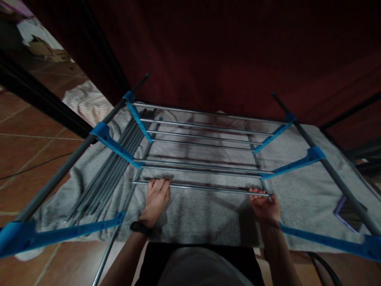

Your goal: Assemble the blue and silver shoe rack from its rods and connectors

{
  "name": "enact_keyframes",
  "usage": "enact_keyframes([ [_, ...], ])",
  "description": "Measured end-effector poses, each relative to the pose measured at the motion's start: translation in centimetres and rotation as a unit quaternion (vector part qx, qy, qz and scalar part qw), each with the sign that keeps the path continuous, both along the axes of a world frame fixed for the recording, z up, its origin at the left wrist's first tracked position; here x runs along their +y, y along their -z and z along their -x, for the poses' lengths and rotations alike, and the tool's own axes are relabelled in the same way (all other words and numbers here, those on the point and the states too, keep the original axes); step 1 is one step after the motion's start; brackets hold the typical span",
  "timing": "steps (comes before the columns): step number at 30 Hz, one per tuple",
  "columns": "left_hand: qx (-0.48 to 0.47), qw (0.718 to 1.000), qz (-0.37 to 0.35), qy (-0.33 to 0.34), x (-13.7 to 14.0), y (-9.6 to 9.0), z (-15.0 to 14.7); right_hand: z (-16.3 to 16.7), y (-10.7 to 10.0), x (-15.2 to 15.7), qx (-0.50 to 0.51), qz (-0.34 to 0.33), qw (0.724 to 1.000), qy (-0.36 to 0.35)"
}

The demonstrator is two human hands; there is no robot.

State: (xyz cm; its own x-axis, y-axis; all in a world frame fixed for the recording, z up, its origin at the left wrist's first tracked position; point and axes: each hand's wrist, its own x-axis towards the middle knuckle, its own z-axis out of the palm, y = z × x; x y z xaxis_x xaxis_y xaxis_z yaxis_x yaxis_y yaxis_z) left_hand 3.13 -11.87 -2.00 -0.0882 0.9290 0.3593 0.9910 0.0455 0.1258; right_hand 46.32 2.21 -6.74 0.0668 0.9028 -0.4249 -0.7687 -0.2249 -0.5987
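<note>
A thin metal rod (208,189) runs crosswise in front of me, held in both hands. My left hand (157,196), with a dark band on its wrist, is closed around it near the left end. My right hand (264,207) grips the right end with the palm turned up, fingertips at the rod's tip. Beyond it stands a partly built rack of grey upright tubes (333,174) and blue plastic brackets (116,147). Several silver crossbars (202,126) span its left and right sides. The lowest blue bracket at right (321,238) has no crossbar in it.
Several loose grey tubes (110,174) lie side by side at left on a grey blanket (205,222). A purple-edged dark object (348,214) rests at right. Dark red fabric (223,51) hangs behind the rack. Tiled floor (29,147) shows at left, with a thin cable (38,163).
</note>
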Motion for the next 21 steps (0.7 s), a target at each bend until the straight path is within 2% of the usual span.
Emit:
enact_keyframes([
  [5,-0.007,1.0,0.03,-0.004,0.0,-0.4,-0.2,0.2,-0.8,-0.3,-0.012,0.015,1.0,0.012],
  [11,-0.038,0.998,0.049,-0.001,0.1,-0.6,-0.3,0.9,-1.9,-0.7,-0.05,-0.004,0.999,-0.003],
  [17,-0.051,0.997,0.053,0.006,0.1,-0.2,0.0,0.6,-1.8,-0.6,-0.04,-0.03,0.999,-0.019],
  [21,-0.052,0.997,0.054,0.011,0.1,0.1,0.2,0.4,-1.6,-0.5,-0.013,-0.003,1.0,-0.006],
])
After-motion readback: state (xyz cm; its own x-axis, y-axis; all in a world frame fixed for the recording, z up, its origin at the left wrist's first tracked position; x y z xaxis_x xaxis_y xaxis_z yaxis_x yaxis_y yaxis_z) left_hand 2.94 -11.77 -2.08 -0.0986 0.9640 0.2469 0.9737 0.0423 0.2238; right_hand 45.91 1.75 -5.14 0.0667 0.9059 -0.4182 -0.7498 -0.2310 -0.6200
